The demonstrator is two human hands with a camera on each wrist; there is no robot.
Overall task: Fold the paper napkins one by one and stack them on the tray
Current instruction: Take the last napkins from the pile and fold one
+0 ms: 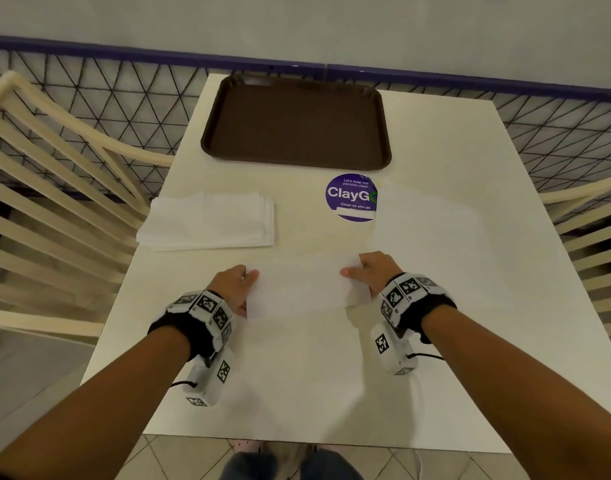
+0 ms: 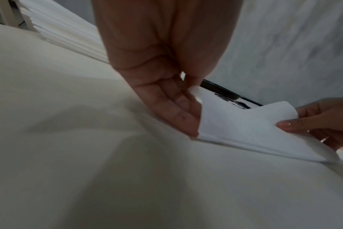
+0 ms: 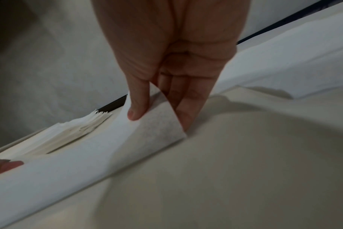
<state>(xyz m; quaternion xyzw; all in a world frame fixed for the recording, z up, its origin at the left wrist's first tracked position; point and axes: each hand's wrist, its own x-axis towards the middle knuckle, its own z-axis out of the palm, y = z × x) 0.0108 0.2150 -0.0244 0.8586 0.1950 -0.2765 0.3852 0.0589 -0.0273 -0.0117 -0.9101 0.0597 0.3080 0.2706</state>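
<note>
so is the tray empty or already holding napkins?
Empty. The head view shows the brown tray bare; both hands hold one napkin at the near table edge.

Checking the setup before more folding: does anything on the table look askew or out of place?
One unfolded napkin lies loose at the right, covering the edge of the purple sticker. The stack is slightly fanned. The tray holds nothing.

Hidden, cropped and blurred parts

The spread napkin [image 1: 425, 223] covers the right edge of the purple sticker [image 1: 352, 197], cutting its word off; the held napkin [image 1: 299, 289] hides the fingers of the left hand [image 1: 233, 289] and right hand [image 1: 375, 271] beneath it, and the wrist views blur the table [image 2: 88, 170].
</note>
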